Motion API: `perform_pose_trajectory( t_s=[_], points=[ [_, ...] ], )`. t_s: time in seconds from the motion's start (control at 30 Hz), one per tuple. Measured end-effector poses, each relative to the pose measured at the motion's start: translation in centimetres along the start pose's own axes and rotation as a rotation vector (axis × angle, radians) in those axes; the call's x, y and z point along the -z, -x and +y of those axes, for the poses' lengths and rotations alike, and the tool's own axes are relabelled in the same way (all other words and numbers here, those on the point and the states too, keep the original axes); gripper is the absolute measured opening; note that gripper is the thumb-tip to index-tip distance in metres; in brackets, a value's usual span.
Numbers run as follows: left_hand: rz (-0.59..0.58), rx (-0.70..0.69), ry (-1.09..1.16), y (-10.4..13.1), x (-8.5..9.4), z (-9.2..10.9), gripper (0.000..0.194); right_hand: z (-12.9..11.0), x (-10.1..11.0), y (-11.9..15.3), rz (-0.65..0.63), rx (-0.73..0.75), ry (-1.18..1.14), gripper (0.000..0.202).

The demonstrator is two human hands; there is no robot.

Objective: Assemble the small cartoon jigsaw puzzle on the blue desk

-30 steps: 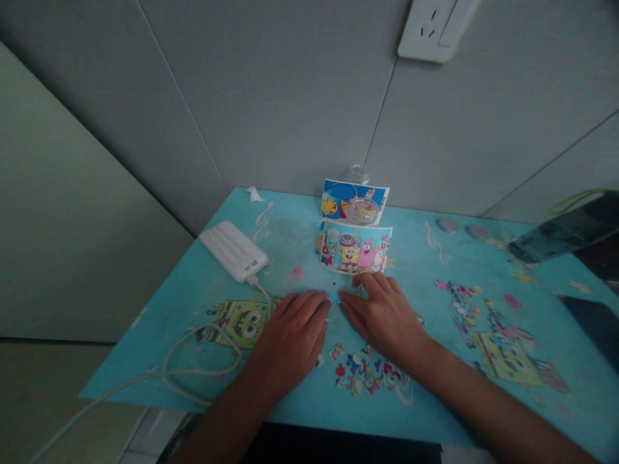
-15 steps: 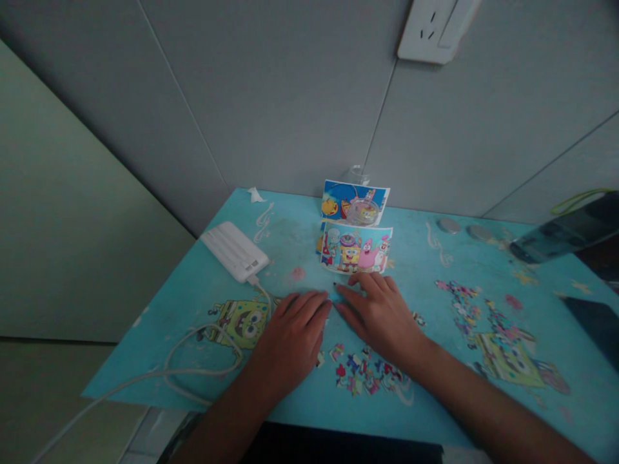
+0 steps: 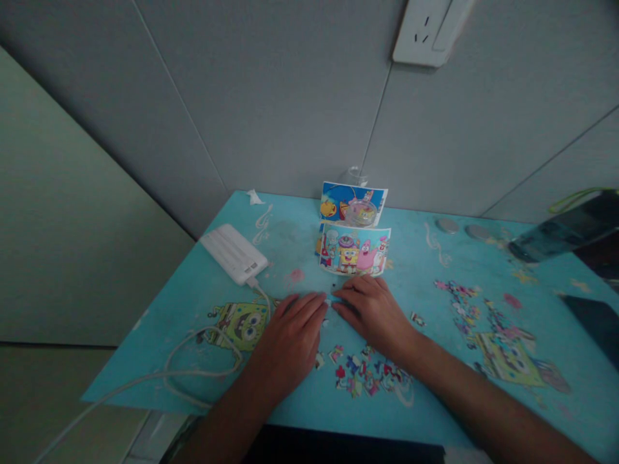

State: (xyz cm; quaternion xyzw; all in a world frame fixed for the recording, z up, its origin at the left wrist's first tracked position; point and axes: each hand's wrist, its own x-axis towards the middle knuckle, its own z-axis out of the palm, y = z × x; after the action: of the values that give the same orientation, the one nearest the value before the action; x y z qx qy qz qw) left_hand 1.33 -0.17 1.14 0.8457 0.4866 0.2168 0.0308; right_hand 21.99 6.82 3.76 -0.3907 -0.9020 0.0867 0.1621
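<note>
At the middle of the table, my left hand (image 3: 296, 332) and my right hand (image 3: 372, 316) meet almost fingertip to fingertip. Between them shows a small pale blue-white puzzle piece (image 3: 329, 301), mostly covered by the fingers of both hands, which are closed on it. Just beyond my fingers stands a picture card (image 3: 355, 250) with cartoon characters, a second card (image 3: 331, 196) behind it. A loose pile of puzzle pieces (image 3: 370, 372) lies below my hands. One stray piece (image 3: 417, 319) rests right of my right wrist.
More puzzle pieces (image 3: 464, 309) are spread at the right. A white power bank (image 3: 235, 253) with a looping cable (image 3: 193, 372) lies on the left. At the right are round lids (image 3: 447, 225), a dark bottle (image 3: 561, 233) and a black flat object (image 3: 592, 325). A clear container (image 3: 360, 212) stands by the cards.
My right hand's fingers have drawn in closer, with the index finger lowered toward the thumb. My left hand stays nearly in place. The view has shifted slightly.
</note>
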Motion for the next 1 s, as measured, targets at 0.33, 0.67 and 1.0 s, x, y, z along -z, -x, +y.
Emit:
perform_pose_trajectory(
  t_s=[0.33,0.67,1.0],
  points=[
    [0.018,-0.019,-0.007,0.1,0.0,0.2,0.042,0.1,-0.2,0.2,0.019,0.012,-0.009,0.021],
    [-0.025,-0.024,-0.015,0.1,-0.3,0.1,0.047,0.5,0.4,0.6,0.037,0.006,0.032,0.029],
    [-0.027,-0.016,0.038,0.2,-0.3,0.0,0.046,3.9,1.2,3.4,0.019,-0.077,-0.023,0.038]
  ],
)
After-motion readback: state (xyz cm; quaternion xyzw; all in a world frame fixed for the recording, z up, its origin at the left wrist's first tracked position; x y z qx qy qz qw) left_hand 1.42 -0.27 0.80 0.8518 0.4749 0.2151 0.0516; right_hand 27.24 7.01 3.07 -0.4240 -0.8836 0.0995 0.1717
